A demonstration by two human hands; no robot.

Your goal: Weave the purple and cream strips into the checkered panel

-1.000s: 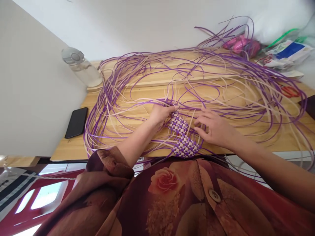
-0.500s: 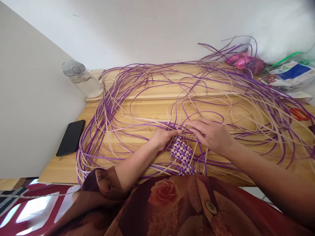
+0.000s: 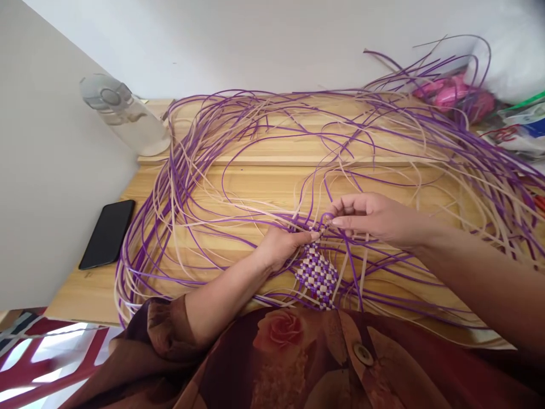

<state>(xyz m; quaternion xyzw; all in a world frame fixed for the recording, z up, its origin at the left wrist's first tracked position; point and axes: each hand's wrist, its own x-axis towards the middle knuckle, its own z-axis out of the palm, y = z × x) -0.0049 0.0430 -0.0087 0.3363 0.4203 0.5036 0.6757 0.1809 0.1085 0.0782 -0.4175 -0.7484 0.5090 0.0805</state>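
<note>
A checkered piece woven from purple and cream strands [image 3: 317, 274] lies near the table's front edge, close to my body. My left hand [image 3: 284, 245] pinches its upper end, with the thumb on top and the other fingers hidden underneath. Just to the right, my right hand [image 3: 355, 215] is closed, thumb and index finger pinching a purple strand [image 3: 327, 216] at the top of the weave. Long loose purple and cream strands [image 3: 183, 153] fan out from the piece to both sides and curve around the back of the table.
A clear bottle with a grey lid [image 3: 125, 116] stands at the back left. A black phone [image 3: 108, 234] lies at the left edge of the wooden table [image 3: 63, 295]. Pink bundles [image 3: 453, 94] and plastic packets [image 3: 528, 128] are at the back right, by the wall.
My right hand has turned, its fingers now curled in a pinch at a small purple loop. My left hand keeps its hold. The whole view has shifted slightly.
</note>
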